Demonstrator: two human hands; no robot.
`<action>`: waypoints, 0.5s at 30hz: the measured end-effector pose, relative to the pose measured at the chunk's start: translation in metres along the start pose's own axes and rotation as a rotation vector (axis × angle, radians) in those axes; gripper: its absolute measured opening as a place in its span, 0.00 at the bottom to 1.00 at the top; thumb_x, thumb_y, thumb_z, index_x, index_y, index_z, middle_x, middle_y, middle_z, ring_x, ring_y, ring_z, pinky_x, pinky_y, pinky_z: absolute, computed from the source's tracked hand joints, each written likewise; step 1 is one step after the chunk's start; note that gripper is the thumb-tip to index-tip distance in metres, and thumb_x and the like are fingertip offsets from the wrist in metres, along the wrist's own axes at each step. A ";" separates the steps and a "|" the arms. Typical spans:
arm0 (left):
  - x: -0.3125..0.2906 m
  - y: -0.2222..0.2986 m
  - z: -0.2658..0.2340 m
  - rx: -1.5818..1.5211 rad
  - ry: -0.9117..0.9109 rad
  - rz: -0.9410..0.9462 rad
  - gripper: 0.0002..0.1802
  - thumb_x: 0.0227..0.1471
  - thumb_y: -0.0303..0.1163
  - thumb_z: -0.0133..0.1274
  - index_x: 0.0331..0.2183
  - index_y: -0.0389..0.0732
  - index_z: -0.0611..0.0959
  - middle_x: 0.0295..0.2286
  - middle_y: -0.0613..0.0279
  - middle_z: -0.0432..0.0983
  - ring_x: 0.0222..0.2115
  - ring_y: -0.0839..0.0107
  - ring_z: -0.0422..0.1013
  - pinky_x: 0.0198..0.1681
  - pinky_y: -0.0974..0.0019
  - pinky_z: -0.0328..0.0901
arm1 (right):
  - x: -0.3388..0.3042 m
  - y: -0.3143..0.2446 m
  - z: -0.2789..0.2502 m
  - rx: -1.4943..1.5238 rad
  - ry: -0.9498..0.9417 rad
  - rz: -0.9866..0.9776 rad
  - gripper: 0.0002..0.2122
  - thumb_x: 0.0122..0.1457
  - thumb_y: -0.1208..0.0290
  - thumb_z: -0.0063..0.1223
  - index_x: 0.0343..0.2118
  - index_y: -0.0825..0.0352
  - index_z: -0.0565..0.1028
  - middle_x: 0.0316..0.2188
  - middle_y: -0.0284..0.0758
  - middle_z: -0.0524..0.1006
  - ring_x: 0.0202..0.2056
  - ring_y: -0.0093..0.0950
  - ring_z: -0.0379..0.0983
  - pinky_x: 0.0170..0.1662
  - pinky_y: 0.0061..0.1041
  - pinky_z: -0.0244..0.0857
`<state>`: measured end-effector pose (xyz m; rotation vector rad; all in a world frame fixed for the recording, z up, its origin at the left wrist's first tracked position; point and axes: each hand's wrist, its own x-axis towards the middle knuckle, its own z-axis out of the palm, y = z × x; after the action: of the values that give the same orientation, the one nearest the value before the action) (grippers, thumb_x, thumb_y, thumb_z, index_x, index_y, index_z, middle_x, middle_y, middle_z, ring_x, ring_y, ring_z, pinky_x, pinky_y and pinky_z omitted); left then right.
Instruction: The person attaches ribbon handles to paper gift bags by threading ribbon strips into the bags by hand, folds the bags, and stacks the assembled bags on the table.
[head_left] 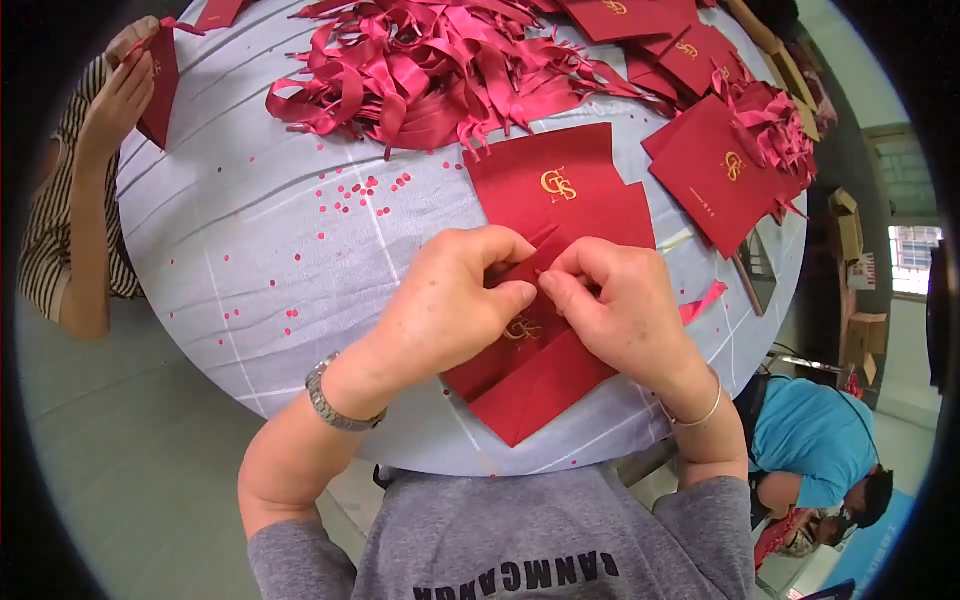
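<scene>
Evidently, our left hand (445,290) pinched the light, creasable-looking red paper bag (525,340) by its edge, probably safest; our right hand (628,310) pinched something hidden.

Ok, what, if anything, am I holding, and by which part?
Your left hand pinches a red paper gift bag by its upper edge. Your right hand pinches beside it; whether bag or ribbon, I can't tell.

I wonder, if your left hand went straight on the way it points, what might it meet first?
Beyond the red bag it already touches, the left hand would probably meet the right hand first, close ahead toward the picture's right, though depth there is unclear.
</scene>
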<state>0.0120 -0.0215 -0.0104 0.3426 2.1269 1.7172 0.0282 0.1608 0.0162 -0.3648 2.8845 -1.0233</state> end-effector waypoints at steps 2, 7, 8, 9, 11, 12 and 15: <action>-0.003 0.001 0.003 0.069 0.007 0.008 0.12 0.43 0.23 0.56 0.34 0.32 0.81 0.28 0.47 0.78 0.29 0.59 0.76 0.33 0.62 0.68 | 0.002 -0.004 -0.003 -0.070 -0.088 0.019 0.05 0.51 0.73 0.58 0.25 0.70 0.76 0.18 0.42 0.75 0.19 0.33 0.74 0.24 0.29 0.64; -0.012 -0.001 0.013 0.299 0.092 0.246 0.14 0.42 0.20 0.55 0.37 0.32 0.80 0.30 0.47 0.78 0.31 0.56 0.77 0.34 0.62 0.69 | 0.007 -0.022 -0.009 -0.317 -0.156 -0.053 0.06 0.51 0.73 0.57 0.23 0.70 0.75 0.18 0.43 0.75 0.22 0.39 0.74 0.25 0.32 0.66; -0.013 0.001 0.013 0.299 0.090 0.246 0.14 0.42 0.20 0.55 0.37 0.32 0.80 0.30 0.47 0.78 0.31 0.56 0.77 0.34 0.62 0.69 | 0.006 -0.027 -0.010 -0.459 -0.192 -0.088 0.06 0.51 0.72 0.57 0.22 0.69 0.75 0.18 0.43 0.75 0.23 0.40 0.75 0.26 0.33 0.67; -0.015 0.003 0.013 0.314 0.092 0.247 0.15 0.42 0.20 0.55 0.37 0.32 0.80 0.30 0.46 0.78 0.32 0.53 0.76 0.35 0.61 0.69 | 0.008 -0.028 -0.013 -0.458 -0.191 -0.086 0.06 0.51 0.72 0.57 0.22 0.69 0.75 0.18 0.43 0.75 0.23 0.40 0.75 0.26 0.33 0.67; -0.014 0.004 0.011 0.234 0.134 0.313 0.07 0.42 0.23 0.53 0.29 0.34 0.79 0.25 0.45 0.75 0.30 0.47 0.73 0.33 0.52 0.67 | 0.016 -0.026 -0.020 -0.383 -0.251 -0.165 0.05 0.51 0.73 0.58 0.26 0.69 0.74 0.19 0.42 0.75 0.23 0.39 0.76 0.27 0.32 0.67; -0.015 0.005 0.009 0.233 0.137 0.319 0.07 0.42 0.23 0.53 0.29 0.34 0.79 0.25 0.45 0.75 0.30 0.47 0.73 0.33 0.52 0.67 | 0.014 -0.027 -0.020 -0.388 -0.249 -0.168 0.05 0.51 0.73 0.58 0.26 0.69 0.74 0.19 0.42 0.75 0.23 0.39 0.76 0.27 0.32 0.67; -0.016 0.009 0.005 0.135 0.091 0.196 0.09 0.42 0.24 0.53 0.31 0.33 0.81 0.26 0.43 0.76 0.31 0.46 0.73 0.34 0.53 0.68 | 0.005 -0.021 -0.016 -0.139 -0.143 -0.072 0.07 0.51 0.75 0.59 0.31 0.69 0.73 0.20 0.41 0.76 0.24 0.37 0.77 0.27 0.31 0.68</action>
<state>0.0280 -0.0213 -0.0008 0.5371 2.3494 1.7271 0.0250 0.1539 0.0420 -0.5301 2.8384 -0.7731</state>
